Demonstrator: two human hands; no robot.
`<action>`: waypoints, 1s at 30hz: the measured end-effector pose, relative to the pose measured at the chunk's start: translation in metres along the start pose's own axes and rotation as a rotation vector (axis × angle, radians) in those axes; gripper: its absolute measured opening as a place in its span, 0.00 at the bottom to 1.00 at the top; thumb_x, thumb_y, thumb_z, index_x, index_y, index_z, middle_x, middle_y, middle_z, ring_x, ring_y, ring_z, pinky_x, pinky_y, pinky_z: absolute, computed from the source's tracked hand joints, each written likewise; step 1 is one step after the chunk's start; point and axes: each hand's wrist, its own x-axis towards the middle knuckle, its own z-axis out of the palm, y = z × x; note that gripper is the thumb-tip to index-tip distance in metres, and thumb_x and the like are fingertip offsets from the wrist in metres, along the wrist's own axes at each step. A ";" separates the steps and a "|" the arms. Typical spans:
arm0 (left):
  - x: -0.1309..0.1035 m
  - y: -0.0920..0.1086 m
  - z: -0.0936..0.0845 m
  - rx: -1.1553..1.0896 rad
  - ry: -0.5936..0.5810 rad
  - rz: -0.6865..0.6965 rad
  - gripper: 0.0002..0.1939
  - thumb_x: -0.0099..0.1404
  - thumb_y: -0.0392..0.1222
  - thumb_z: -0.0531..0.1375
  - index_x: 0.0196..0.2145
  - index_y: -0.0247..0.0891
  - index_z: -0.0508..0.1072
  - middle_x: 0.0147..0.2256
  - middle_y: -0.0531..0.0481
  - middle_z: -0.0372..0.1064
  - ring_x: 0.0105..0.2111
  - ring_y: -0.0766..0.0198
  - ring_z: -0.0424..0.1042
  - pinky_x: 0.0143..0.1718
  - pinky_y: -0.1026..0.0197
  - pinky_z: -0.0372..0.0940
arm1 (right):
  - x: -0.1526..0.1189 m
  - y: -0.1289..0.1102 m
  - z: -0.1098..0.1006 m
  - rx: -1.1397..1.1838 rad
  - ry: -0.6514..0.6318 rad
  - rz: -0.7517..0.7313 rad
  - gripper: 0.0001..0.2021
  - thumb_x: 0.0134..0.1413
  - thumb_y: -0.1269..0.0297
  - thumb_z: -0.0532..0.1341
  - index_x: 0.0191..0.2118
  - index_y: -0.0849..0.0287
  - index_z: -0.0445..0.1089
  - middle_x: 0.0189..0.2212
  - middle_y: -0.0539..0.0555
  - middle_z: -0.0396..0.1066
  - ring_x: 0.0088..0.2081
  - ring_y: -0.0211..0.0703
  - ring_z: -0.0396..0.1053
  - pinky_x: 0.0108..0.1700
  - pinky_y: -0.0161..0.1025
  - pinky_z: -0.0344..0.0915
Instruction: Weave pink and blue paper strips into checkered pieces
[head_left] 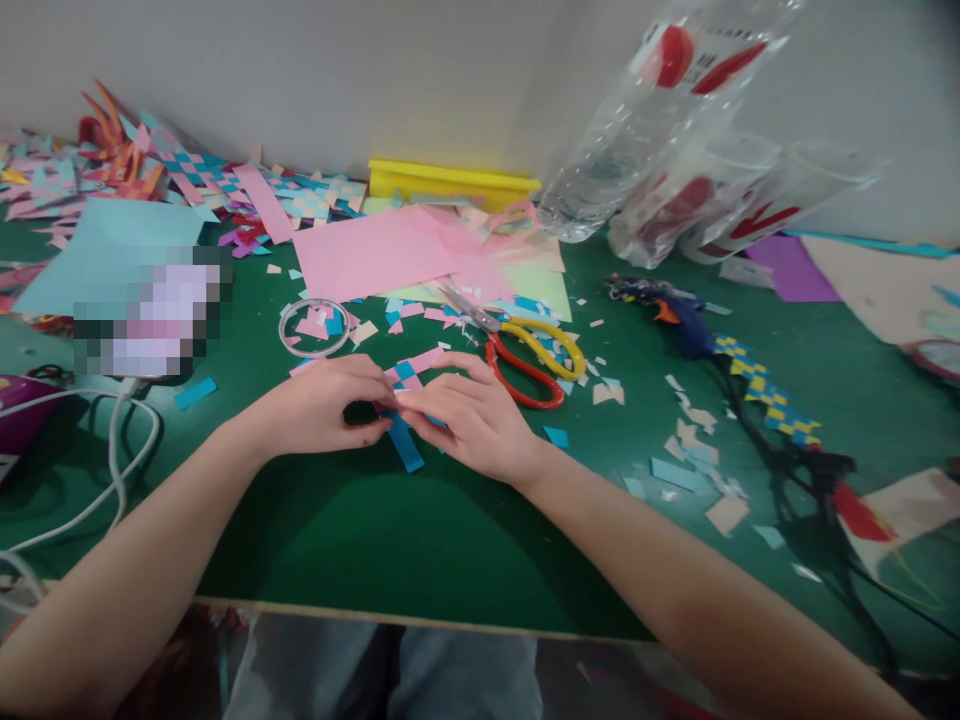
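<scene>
My left hand and my right hand meet over the green table, both pinching a small piece of woven paper strips in pink and blue. A blue strip end sticks out below the fingertips. Parts of the weave are hidden behind my fingers. Just beyond my right hand lie scissors with one red and one yellow handle, their blades pointing away to the left. A clear tape ring rests past my left hand, with paper scraps inside it.
Pink paper sheets lie at the back before a yellow strip holder. A pixelated phone with a white cable is left. A glue gun, plastic bottle and plastic cups stand right. Scraps litter the green table.
</scene>
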 end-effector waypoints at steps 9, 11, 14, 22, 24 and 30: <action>0.004 0.001 0.009 0.048 0.045 0.006 0.08 0.65 0.41 0.57 0.34 0.35 0.74 0.33 0.47 0.69 0.36 0.63 0.67 0.38 0.62 0.62 | 0.000 -0.003 0.004 -0.036 0.063 0.075 0.14 0.55 0.73 0.61 0.47 0.58 0.63 0.31 0.48 0.74 0.33 0.36 0.69 0.51 0.46 0.65; 0.004 0.001 0.009 0.057 0.043 -0.013 0.09 0.66 0.41 0.56 0.34 0.35 0.74 0.33 0.47 0.69 0.36 0.63 0.67 0.36 0.62 0.62 | 0.001 -0.002 0.003 -0.020 0.107 0.107 0.14 0.55 0.73 0.60 0.48 0.56 0.63 0.32 0.49 0.73 0.35 0.37 0.69 0.50 0.47 0.66; 0.005 0.000 0.008 0.071 0.029 -0.073 0.10 0.66 0.42 0.56 0.31 0.36 0.74 0.32 0.48 0.69 0.34 0.64 0.67 0.34 0.63 0.61 | 0.001 0.000 0.002 0.031 0.195 0.150 0.14 0.54 0.73 0.61 0.46 0.55 0.65 0.32 0.50 0.71 0.36 0.39 0.68 0.45 0.45 0.68; 0.005 -0.001 0.007 0.015 0.054 -0.130 0.10 0.66 0.41 0.55 0.29 0.36 0.71 0.28 0.51 0.66 0.29 0.67 0.66 0.30 0.65 0.58 | 0.003 0.003 0.003 0.167 0.254 0.246 0.09 0.53 0.76 0.61 0.38 0.56 0.70 0.32 0.52 0.72 0.36 0.40 0.69 0.41 0.44 0.70; 0.005 -0.001 0.006 0.007 0.044 -0.138 0.10 0.66 0.41 0.55 0.29 0.36 0.72 0.29 0.51 0.66 0.29 0.67 0.66 0.30 0.65 0.59 | 0.004 0.002 0.003 0.178 0.255 0.277 0.08 0.53 0.76 0.62 0.37 0.55 0.70 0.32 0.51 0.73 0.35 0.39 0.70 0.42 0.44 0.70; 0.005 -0.001 0.005 -0.001 0.048 -0.131 0.10 0.66 0.41 0.55 0.31 0.36 0.72 0.29 0.51 0.68 0.30 0.67 0.67 0.32 0.64 0.60 | 0.004 0.000 0.003 0.183 0.226 0.482 0.07 0.53 0.71 0.63 0.37 0.54 0.68 0.28 0.47 0.73 0.34 0.40 0.71 0.43 0.45 0.67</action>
